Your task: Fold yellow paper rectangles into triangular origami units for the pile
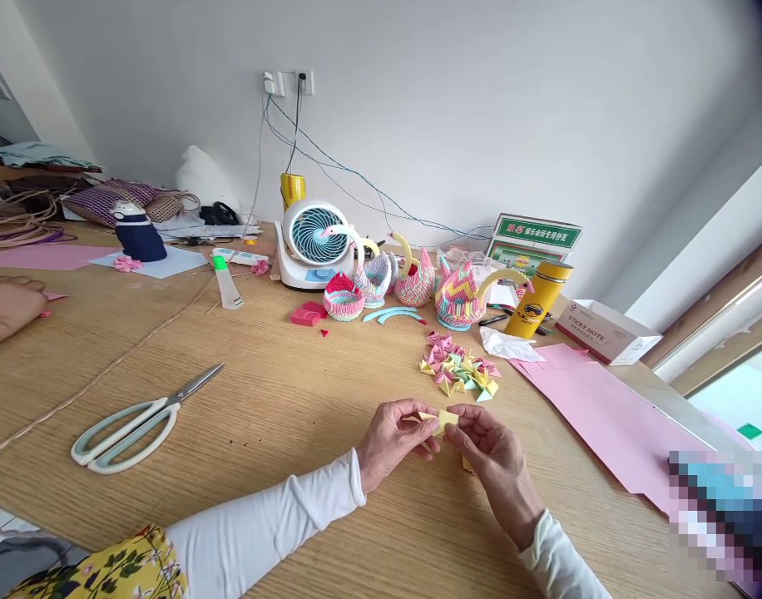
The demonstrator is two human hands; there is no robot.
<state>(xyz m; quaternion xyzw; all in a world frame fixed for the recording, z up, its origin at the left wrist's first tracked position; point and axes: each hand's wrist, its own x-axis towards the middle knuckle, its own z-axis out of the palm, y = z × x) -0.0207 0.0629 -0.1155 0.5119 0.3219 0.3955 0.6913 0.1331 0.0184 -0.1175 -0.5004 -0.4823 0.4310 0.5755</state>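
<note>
A small yellow piece of folded paper (pixel 444 418) sits pinched between both my hands over the wooden table (pixel 281 391). My left hand (pixel 397 437) grips its left side with thumb and fingers closed. My right hand (pixel 490 453) pinches its right side, fingers curled. Just beyond my hands lies a pile of several folded paper triangles (pixel 457 370) in pink, yellow and green. Both my arms wear white sleeves.
Pale green scissors (pixel 137 418) lie at left. Paper swans and baskets (pixel 412 287) stand by a desk fan (pixel 312 243), a glue bottle (pixel 226 283) and a yellow flask (pixel 536 299). Pink sheets (pixel 606 408) lie at right. Another person's hand (pixel 7 308) rests far left.
</note>
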